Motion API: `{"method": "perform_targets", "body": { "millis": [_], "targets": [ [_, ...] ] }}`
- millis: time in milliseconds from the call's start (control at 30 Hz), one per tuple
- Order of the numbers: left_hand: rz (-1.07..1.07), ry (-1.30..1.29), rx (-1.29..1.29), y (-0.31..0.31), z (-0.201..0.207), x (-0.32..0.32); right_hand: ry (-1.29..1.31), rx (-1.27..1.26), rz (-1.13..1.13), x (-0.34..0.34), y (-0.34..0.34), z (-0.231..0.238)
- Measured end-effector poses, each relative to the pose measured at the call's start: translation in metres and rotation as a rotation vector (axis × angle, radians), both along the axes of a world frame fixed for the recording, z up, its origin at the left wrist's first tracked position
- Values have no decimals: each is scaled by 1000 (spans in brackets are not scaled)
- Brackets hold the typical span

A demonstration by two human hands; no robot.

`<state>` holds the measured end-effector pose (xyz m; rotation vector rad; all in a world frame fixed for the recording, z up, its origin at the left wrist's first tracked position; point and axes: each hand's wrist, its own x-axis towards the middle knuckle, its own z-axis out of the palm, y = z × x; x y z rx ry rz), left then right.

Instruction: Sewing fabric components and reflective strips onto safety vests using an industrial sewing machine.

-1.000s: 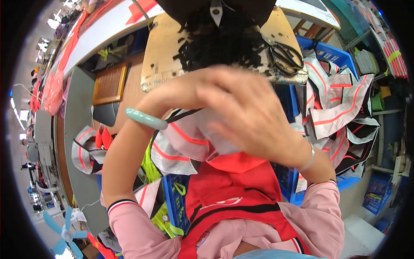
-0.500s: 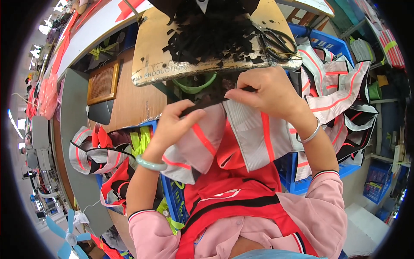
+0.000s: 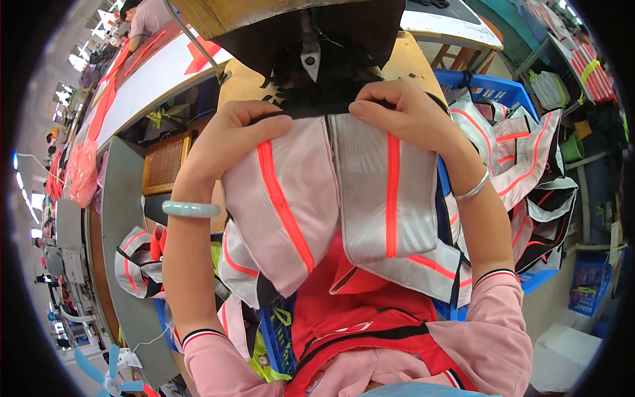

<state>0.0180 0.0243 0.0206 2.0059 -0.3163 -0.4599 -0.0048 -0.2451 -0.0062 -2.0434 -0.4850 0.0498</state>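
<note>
My left hand (image 3: 235,135) and my right hand (image 3: 410,119) grip the black top edge of a grey sewn fabric piece (image 3: 297,185), thumbs on the near side. Bright orange strips run down both of its panels, and a dark seam parts them in the middle. Its lower folds hang over the red apron (image 3: 370,317). Just beyond the held edge is a machine (image 3: 357,46) with a dark plate and a pointed metal tip (image 3: 309,59). Black scraps (image 3: 291,83) lie beneath it on a worn board (image 3: 405,59), partly hidden by the machine and my hands.
At the right, a blue crate (image 3: 489,83) overflows with similar grey and orange pieces (image 3: 529,159). More pieces (image 3: 135,264) sit at the left beside a grey panel (image 3: 122,198). A wooden-framed woven seat (image 3: 165,162) and a blue fan (image 3: 109,370) are also there. Another person (image 3: 145,20) works far left.
Both hands have moved away from my body, bringing the fabric's black edge over the board. The panels now hang flatter and wider. The machine head shows more, and the scissors are no longer visible.
</note>
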Motion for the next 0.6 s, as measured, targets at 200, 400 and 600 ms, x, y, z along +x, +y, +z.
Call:
{"method": "perform_targets", "body": {
  "millis": [200,400,600],
  "targets": [
    [4,65,-74,1,-16,29,4,-16,-8,32,-1,-15],
    [94,103,-68,-1,-16,40,92,-27,-26,44,2,-9],
    [125,135,-190,1,-12,43,79,21,-63,48,0,-6]
  ]
}}
